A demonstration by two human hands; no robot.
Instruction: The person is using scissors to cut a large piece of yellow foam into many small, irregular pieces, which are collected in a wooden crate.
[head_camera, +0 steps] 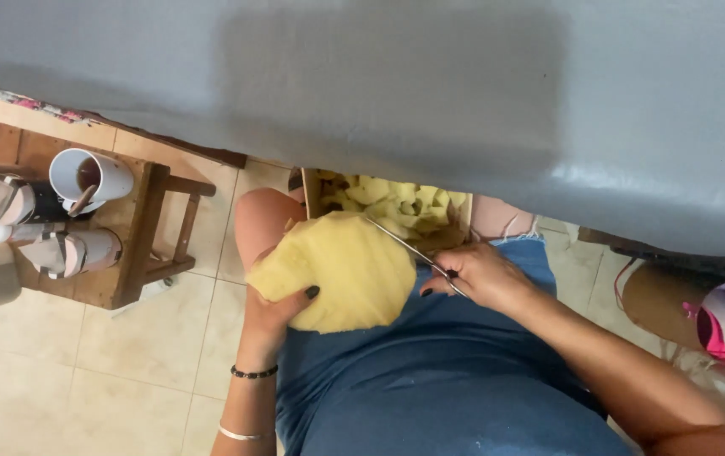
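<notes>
Foam piece (341, 270): I judge soft, light, best held at edge | left hand (271, 314) grasps foam | right hand (480, 274) clenched on scissors (409, 247) | box (396, 203) behind.

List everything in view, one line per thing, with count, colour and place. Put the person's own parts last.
foam sheet: one, pale yellow, on the lap, held at its lower edge
scissors: one pair, metal, blades against the sheet's right edge
box: one, cardboard, past the knees, under the grey surface
foam pieces: many, pale yellow, inside the box
wooden stool: one, brown, on the tiled floor at left
cup: one, white, on the stool
grey surface: one, across the top
bracelets: two, one black beaded, one silver, on the left wrist
left hand: one, gripping the sheet
right hand: one, working the scissors
</notes>
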